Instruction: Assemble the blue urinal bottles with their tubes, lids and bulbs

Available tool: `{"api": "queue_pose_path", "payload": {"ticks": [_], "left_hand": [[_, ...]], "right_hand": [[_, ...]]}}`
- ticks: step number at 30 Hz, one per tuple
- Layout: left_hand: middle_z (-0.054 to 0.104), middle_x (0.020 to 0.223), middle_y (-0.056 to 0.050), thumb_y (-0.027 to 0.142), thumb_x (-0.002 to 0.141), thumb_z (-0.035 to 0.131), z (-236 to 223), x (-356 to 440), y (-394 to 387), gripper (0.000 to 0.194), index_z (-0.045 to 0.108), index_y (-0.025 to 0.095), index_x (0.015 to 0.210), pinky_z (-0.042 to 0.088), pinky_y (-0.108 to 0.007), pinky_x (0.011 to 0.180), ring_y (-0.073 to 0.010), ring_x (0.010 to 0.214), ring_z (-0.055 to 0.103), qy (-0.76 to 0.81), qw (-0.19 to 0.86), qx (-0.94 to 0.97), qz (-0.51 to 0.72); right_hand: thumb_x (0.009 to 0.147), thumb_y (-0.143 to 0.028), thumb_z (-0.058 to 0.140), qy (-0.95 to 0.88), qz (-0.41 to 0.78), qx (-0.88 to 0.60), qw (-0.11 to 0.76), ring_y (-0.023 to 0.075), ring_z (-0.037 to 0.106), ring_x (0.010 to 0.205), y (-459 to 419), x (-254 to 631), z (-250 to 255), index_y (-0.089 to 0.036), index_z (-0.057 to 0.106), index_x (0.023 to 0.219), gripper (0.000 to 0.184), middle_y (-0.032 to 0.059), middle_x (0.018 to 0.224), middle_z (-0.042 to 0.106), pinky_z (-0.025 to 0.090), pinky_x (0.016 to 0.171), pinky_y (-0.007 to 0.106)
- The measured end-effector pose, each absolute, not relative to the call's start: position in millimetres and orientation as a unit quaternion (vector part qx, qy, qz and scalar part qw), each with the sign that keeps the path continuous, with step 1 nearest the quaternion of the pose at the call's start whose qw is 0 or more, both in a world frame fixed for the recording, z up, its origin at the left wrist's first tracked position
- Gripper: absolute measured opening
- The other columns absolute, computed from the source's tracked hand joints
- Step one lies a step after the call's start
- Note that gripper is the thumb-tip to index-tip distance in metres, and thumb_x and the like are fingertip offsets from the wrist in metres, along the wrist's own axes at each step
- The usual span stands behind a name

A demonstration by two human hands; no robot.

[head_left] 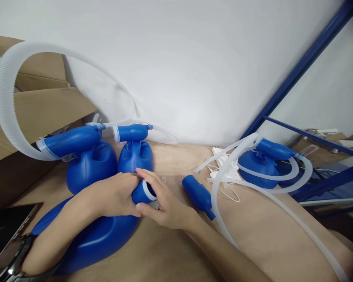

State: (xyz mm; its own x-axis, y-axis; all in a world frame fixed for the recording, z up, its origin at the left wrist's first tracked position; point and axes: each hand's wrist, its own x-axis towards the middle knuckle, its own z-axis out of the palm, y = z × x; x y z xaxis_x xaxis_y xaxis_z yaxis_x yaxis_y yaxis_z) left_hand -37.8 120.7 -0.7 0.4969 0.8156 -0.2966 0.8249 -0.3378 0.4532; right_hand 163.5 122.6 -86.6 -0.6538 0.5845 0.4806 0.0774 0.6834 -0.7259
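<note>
A large blue plastic jug lies in front of me, its body partly covered by my left forearm. My left hand is closed around the blue neck at its right end. On the mouth of that neck sits a white ring. My right hand grips this ring, fingers over the top and thumb below. Just right of my hands, a loose blue spout piece with a narrow end rests on the table. How neck and jug join is hidden behind my left hand.
Two blue jugs with spout pieces and white hoses stand behind my hands. Another jug sits at right beside a power strip. White tubing crosses the wooden table. A cardboard box stands left, a phone below it.
</note>
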Motion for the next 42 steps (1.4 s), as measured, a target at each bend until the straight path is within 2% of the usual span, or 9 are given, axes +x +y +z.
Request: {"api": "queue_pose_path", "payload": {"ticks": [7, 11, 14, 17, 21, 29, 35, 38, 42], "left_hand": [[0.082, 0.123, -0.006, 0.036, 0.071, 0.068, 1, -39, 119, 0.048, 0.073, 0.024, 0.116, 0.059, -0.04, 0.09, -0.0342, 0.112, 0.077, 0.489, 0.31, 0.815, 0.019], [0.082, 0.109, -0.004, 0.041, 0.073, 0.068, 0, -39, 117, 0.036, 0.073, 0.023, 0.104, 0.058, -0.037, 0.083, -0.0315, 0.1, 0.078, 0.489, 0.311, 0.815, 0.029], [0.081, 0.101, -0.003, 0.041, 0.074, 0.069, 0, -38, 117, 0.029, 0.072, 0.024, 0.097, 0.056, -0.036, 0.08, -0.0291, 0.094, 0.077, 0.487, 0.301, 0.819, 0.029], [0.082, 0.105, -0.005, 0.044, 0.075, 0.071, 0, -37, 118, 0.032, 0.074, 0.023, 0.098, 0.055, -0.037, 0.081, -0.0308, 0.096, 0.077, 0.491, 0.284, 0.823, 0.02], [0.082, 0.107, -0.005, 0.046, 0.074, 0.071, -1, -36, 119, 0.038, 0.075, 0.023, 0.104, 0.054, -0.037, 0.082, -0.0321, 0.098, 0.077, 0.494, 0.285, 0.821, 0.019], [0.083, 0.099, -0.003, 0.052, 0.072, 0.078, -5, -41, 121, 0.039, 0.079, 0.025, 0.1, 0.056, -0.034, 0.076, -0.0301, 0.09, 0.078, 0.48, 0.271, 0.833, 0.047], [0.084, 0.107, -0.007, 0.062, 0.073, 0.081, -4, -44, 123, 0.05, 0.08, 0.025, 0.107, 0.058, -0.039, 0.09, -0.0346, 0.1, 0.077, 0.491, 0.262, 0.83, 0.031], [0.082, 0.119, -0.009, 0.065, 0.07, 0.084, -3, -45, 122, 0.059, 0.078, 0.025, 0.113, 0.056, -0.044, 0.098, -0.0378, 0.111, 0.075, 0.503, 0.259, 0.825, 0.018], [0.082, 0.121, -0.008, 0.067, 0.071, 0.083, 0, -51, 122, 0.057, 0.078, 0.026, 0.11, 0.056, -0.045, 0.1, -0.0381, 0.113, 0.074, 0.518, 0.259, 0.815, 0.004]], "right_hand": [[0.094, -0.054, 0.085, -0.817, 0.422, -0.182, 0.347, 0.0329, 0.026, 0.171, 126, 165, -94, -0.03, 0.0, 0.181, 0.123, 0.017, 0.185, 0.024, 0.022, 0.139, 0.06], [0.106, -0.067, 0.064, -0.722, 0.569, -0.18, 0.35, 0.0294, 0.02, 0.173, 123, 167, -97, -0.037, 0.012, 0.18, 0.096, 0.0084, 0.188, 0.018, 0.015, 0.14, 0.058], [0.11, -0.073, 0.049, -0.632, 0.658, -0.192, 0.361, 0.0251, 0.021, 0.173, 121, 165, -98, -0.037, 0.028, 0.177, 0.079, 0.0041, 0.185, 0.031, 0.015, 0.141, 0.053], [0.105, -0.077, 0.055, -0.544, 0.72, -0.197, 0.383, 0.0267, 0.031, 0.17, 121, 158, -99, -0.032, 0.042, 0.172, 0.081, 0.0066, 0.18, 0.042, 0.022, 0.14, 0.052], [0.098, -0.07, 0.072, -0.462, 0.759, -0.207, 0.409, 0.0288, 0.036, 0.168, 116, 148, -101, -0.031, 0.056, 0.161, 0.076, 0.0069, 0.179, 0.044, 0.026, 0.139, 0.053], [0.099, -0.069, 0.072, -0.477, 0.715, -0.212, 0.465, 0.0291, 0.047, 0.161, 114, 144, -112, -0.033, 0.073, 0.139, 0.054, 0.0048, 0.171, 0.056, 0.035, 0.135, 0.052], [0.111, -0.067, 0.053, -0.665, 0.608, -0.274, 0.337, 0.0234, 0.04, 0.165, 128, 178, -88, -0.035, 0.055, 0.163, 0.061, 0.0013, 0.175, 0.05, 0.03, 0.137, 0.045], [0.114, -0.063, 0.045, -0.76, 0.504, -0.345, 0.222, 0.0268, 0.045, 0.162, 134, 203, -63, -0.029, 0.042, 0.171, 0.067, 0.0066, 0.177, 0.046, 0.031, 0.136, 0.049], [0.109, -0.053, 0.059, -0.872, 0.345, -0.346, 0.015, 0.0359, 0.062, 0.144, 133, 223, -43, -0.02, 0.058, 0.159, 0.06, 0.0163, 0.157, 0.065, 0.049, 0.121, 0.052]]}}
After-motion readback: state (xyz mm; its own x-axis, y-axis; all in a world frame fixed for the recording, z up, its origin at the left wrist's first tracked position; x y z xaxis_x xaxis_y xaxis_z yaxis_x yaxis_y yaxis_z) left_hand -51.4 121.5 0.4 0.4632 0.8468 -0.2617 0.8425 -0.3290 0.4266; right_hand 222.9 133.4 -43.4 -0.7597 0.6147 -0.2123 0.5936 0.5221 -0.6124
